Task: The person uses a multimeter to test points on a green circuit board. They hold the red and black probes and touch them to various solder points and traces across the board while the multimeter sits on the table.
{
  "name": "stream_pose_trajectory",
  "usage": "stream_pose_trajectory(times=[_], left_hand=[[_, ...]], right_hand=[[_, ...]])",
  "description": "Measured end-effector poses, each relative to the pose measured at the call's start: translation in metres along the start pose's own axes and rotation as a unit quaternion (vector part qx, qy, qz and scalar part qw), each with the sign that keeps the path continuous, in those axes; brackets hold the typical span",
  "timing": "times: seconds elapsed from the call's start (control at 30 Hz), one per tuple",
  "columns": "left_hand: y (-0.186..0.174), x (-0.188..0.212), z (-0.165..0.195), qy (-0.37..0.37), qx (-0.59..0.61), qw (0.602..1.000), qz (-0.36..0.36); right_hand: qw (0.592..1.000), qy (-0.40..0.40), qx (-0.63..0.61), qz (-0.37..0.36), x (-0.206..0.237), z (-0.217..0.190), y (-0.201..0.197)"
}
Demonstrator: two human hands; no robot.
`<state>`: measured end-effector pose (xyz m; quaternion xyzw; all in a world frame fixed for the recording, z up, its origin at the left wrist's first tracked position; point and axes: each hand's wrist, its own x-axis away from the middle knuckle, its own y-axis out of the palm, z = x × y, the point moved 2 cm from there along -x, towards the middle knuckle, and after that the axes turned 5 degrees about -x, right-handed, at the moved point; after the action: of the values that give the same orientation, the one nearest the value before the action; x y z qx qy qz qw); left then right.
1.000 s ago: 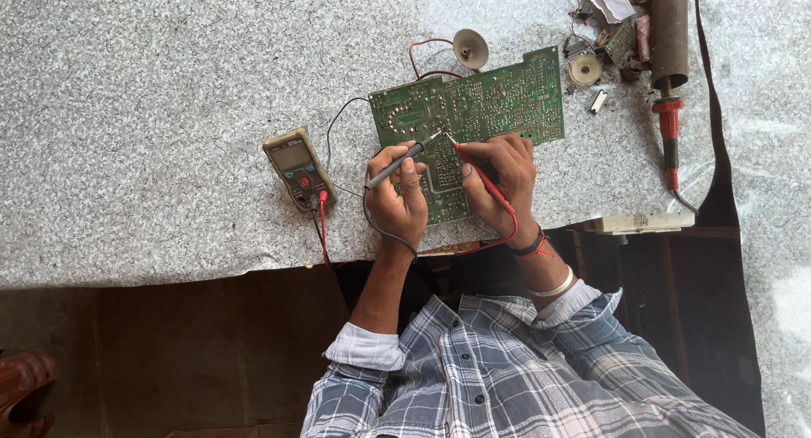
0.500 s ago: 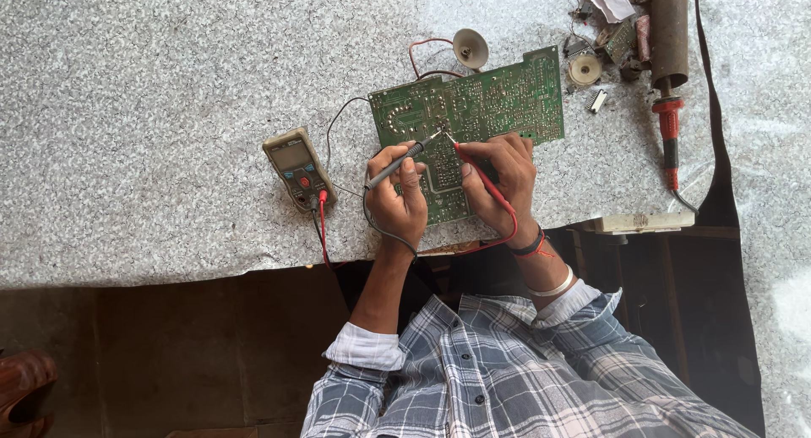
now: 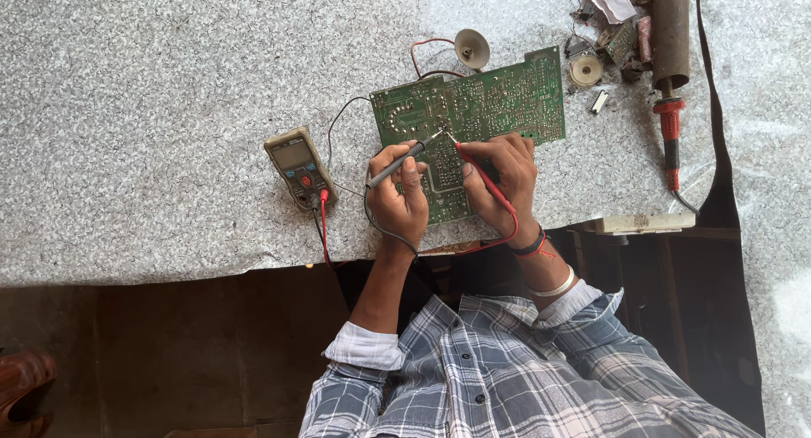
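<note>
Nothing has shifted since a second ago: the left hand (image 3: 399, 200) keeps its grip closed on the black probe (image 3: 405, 157), the right hand (image 3: 500, 180) on the red probe (image 3: 483, 178). Both tips stay together on the green circuit board (image 3: 498, 100), lying on the tabletop (image 3: 152, 92) beside the multimeter (image 3: 299, 166), so the same point remains under test.

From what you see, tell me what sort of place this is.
Probably an electronics repair bench: a green circuit board probed on a speckled table, a multimeter beside it, a soldering iron nearby.

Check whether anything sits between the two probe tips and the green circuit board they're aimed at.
Nothing visible does. The black probe in the left hand and the red probe in the right hand both reach the green circuit board, tips close together on bare board.
</note>
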<state>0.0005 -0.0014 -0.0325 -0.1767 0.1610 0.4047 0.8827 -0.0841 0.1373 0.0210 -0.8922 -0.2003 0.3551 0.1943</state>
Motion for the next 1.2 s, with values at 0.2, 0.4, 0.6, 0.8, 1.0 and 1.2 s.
stream_pose_trajectory(times=[0.2,0.4,0.6,0.8,1.0,1.2], left_hand=[[0.0005,0.0001,-0.0013,-0.001,0.005,1.0,0.0],[0.0005,0.0,-0.0007,0.0,0.011,1.0,0.0],[0.0001,-0.0001,0.0001,-0.006,0.01,1.0,-0.001],[-0.0003,0.0,0.0019,-0.005,0.013,1.0,0.0],[-0.001,-0.0002,0.0018,0.007,0.009,1.0,0.007],[-0.0024,0.0033,0.0011,0.011,0.018,1.0,0.002]], right_hand=[[1.0,0.0,-0.003,-0.001,-0.0004,-0.0002,-0.0002],[1.0,-0.001,-0.004,-0.001,-0.0004,-0.0012,-0.0008],[1.0,0.002,-0.002,-0.001,-0.0006,-0.0003,-0.0007],[1.0,-0.005,-0.005,0.004,-0.0001,-0.0005,-0.0007],[1.0,-0.012,-0.001,0.003,0.0004,-0.0007,-0.0011],[1.0,-0.004,-0.009,0.002,0.0054,-0.0019,-0.0019]])
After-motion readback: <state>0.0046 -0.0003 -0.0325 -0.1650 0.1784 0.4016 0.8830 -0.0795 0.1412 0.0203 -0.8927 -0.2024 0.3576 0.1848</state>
